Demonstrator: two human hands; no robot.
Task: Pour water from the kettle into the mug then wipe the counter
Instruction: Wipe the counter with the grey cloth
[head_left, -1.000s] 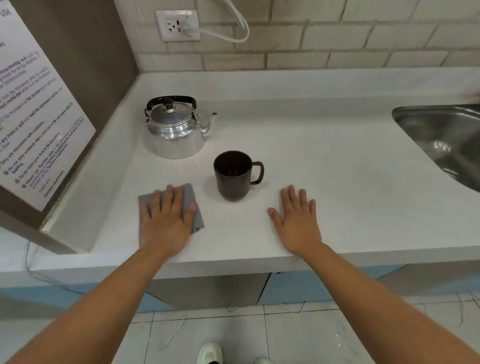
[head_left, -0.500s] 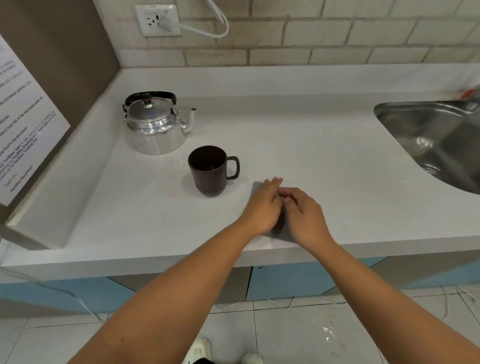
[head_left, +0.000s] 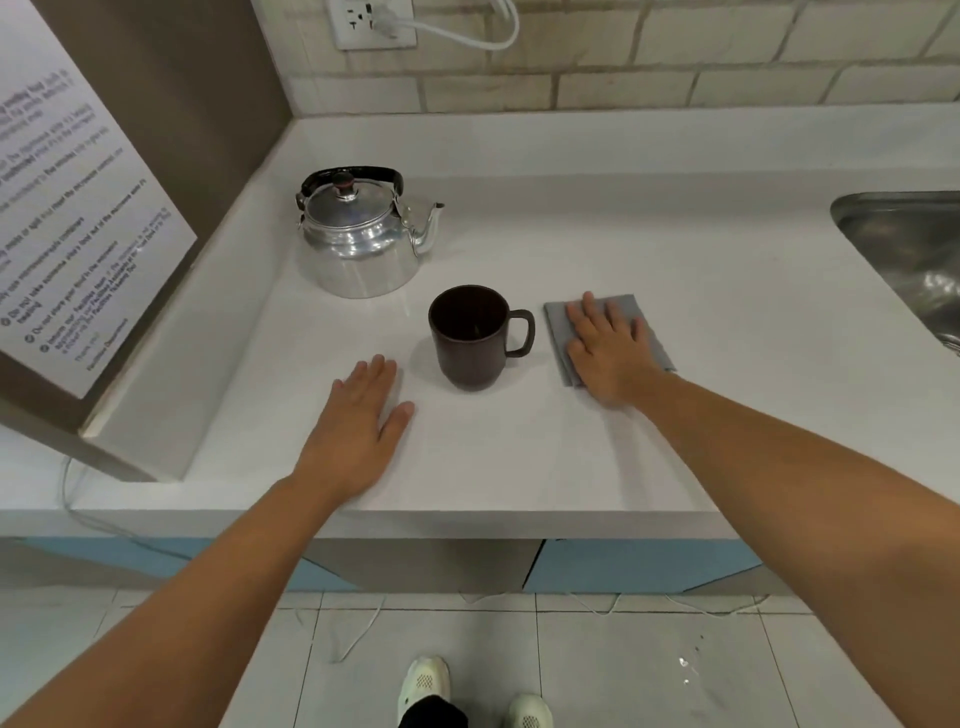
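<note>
A white counter (head_left: 649, 260) carries a kettle (head_left: 358, 244), a dark mug (head_left: 470, 338) and a grey cloth (head_left: 558, 325).

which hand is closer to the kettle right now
Left. The left hand lies flat on the counter in front of the kettle, short of it. The right hand rests on the grey cloth, beyond the mug.
</note>
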